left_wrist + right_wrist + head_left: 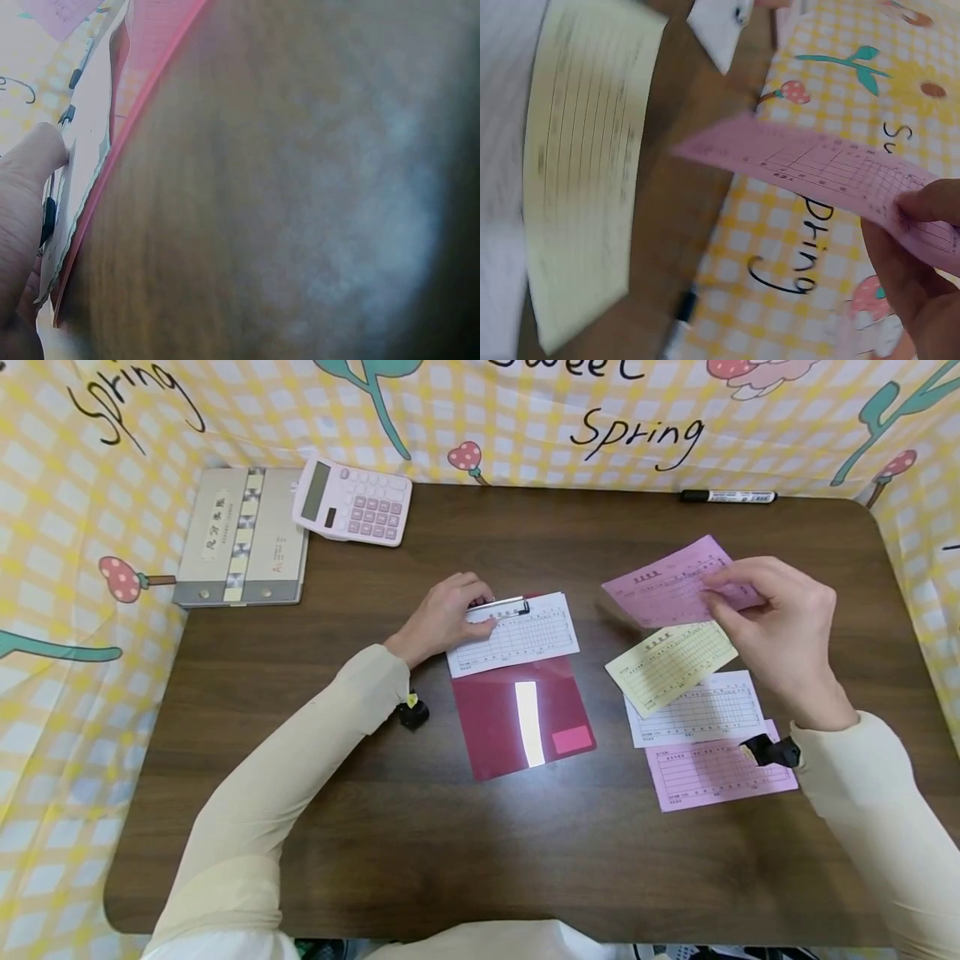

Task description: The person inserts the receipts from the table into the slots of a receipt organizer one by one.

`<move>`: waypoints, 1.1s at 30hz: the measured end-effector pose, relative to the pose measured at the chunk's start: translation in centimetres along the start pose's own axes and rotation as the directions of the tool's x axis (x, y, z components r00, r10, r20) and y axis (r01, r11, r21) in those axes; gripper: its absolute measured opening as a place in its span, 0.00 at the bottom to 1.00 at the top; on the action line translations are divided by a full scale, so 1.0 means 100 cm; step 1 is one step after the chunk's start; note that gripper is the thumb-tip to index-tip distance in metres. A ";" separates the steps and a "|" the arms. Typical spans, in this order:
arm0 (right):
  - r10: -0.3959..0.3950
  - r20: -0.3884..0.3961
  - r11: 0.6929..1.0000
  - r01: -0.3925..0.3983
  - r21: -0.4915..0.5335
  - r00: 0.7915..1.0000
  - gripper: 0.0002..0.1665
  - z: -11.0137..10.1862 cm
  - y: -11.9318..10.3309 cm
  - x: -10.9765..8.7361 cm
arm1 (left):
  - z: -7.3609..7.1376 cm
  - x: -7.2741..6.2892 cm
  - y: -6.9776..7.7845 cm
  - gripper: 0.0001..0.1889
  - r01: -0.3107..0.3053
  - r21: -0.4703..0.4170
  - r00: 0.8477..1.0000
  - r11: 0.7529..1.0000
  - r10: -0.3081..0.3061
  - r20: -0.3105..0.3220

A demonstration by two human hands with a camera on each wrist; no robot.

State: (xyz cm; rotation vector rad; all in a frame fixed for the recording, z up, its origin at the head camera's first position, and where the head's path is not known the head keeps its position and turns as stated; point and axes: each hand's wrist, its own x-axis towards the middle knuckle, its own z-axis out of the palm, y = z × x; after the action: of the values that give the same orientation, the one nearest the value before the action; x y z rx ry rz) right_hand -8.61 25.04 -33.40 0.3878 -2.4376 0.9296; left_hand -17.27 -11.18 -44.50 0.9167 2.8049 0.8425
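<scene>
A red clipboard [495, 727] lies on the table with white printed forms [551, 631] under the metal clip [498, 607] at its top. My left hand [450, 614] grips its top left edge at the clip; in the left wrist view the thumb [37, 154] presses on the clip side. In the air to the right, my right hand [783, 622] pinches a pink form [667, 581] by its right end between thumb and fingers. Below it, overlapping on the table, lie a yellow form [667, 664], a white form [701, 714] and another pink form [720, 772].
A grey file box [202, 539] stands at the back left, with a pink calculator [367, 506] partly resting on it. At the table's back edge lies a black-and-white marker [727, 497]. A checked cloth [525, 439] hangs behind the brown table [525, 852].
</scene>
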 end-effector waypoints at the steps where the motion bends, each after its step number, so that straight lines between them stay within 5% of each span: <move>1: -0.052 -0.009 0.999 0.052 -0.015 0.999 0.07 0.000 -0.002 0.000 | 0.000 0.000 0.000 0.14 -0.001 0.000 1.000 1.000 0.001 -0.001; 4: -0.177 -0.035 0.983 0.175 -0.057 0.984 0.06 0.002 -0.007 0.001 | 0.000 0.000 0.000 0.14 0.001 0.000 1.000 1.000 -0.001 -0.002; 7: -0.216 -0.089 0.975 0.210 -0.068 0.972 0.05 0.005 -0.010 0.002 | 0.001 0.000 0.000 0.14 0.008 -0.003 1.000 1.000 -0.008 -0.002; 16: -0.063 -0.265 0.994 0.085 0.072 0.962 0.06 0.009 -0.017 0.005 | 0.001 0.001 0.000 0.14 0.014 0.009 1.000 1.000 -0.014 0.006; 26: -0.207 -0.264 0.939 0.267 0.218 0.942 0.03 0.019 -0.040 -0.003 | 0.001 0.001 0.001 0.15 0.027 0.009 1.000 1.000 -0.027 0.010; 33: -0.095 -0.146 0.858 0.156 0.490 0.985 0.04 0.029 -0.063 -0.010 | 0.001 0.001 -0.001 0.14 0.021 0.007 1.000 1.000 -0.021 0.003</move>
State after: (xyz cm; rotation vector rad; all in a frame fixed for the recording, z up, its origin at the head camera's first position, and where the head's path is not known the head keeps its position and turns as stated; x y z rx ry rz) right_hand -6.11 18.61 -32.44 0.6439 -2.0101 1.4816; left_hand -17.35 -11.10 -44.64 0.8868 2.8117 0.8279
